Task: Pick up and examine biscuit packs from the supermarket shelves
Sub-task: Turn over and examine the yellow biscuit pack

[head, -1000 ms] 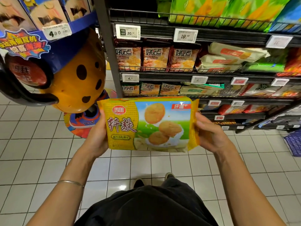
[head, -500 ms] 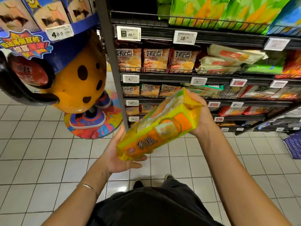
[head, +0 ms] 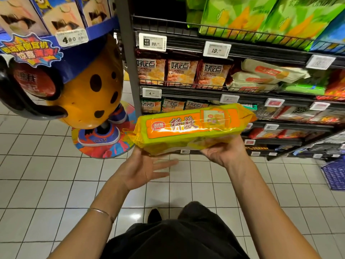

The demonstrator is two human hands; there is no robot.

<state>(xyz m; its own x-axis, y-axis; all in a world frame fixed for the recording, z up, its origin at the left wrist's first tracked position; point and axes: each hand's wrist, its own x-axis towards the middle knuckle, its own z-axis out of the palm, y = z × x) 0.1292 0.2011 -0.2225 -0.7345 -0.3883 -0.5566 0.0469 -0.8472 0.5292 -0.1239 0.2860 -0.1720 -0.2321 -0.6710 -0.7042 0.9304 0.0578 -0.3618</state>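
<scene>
I hold a yellow-green biscuit pack [head: 188, 128] level in front of the shelves, its orange side panel with red characters turned towards me. My right hand [head: 224, 152] grips the pack from below at its right end, and the fingers are hidden behind it. My left hand [head: 143, 169] lies palm up under the pack's left end with straight, spread fingers. Whether it touches the pack's underside I cannot tell.
Dark wire shelves [head: 242, 51] with price tags hold rows of biscuit and snack packs straight ahead. A large orange spotted mascot display [head: 84, 86] stands on a colourful base at the left. A blue basket [head: 334, 172] sits on the white tiled floor at the right.
The pack has turned from front-facing, through a tilt, to level with its side panel up. My left hand let go of its left end and now lies open beneath it.
</scene>
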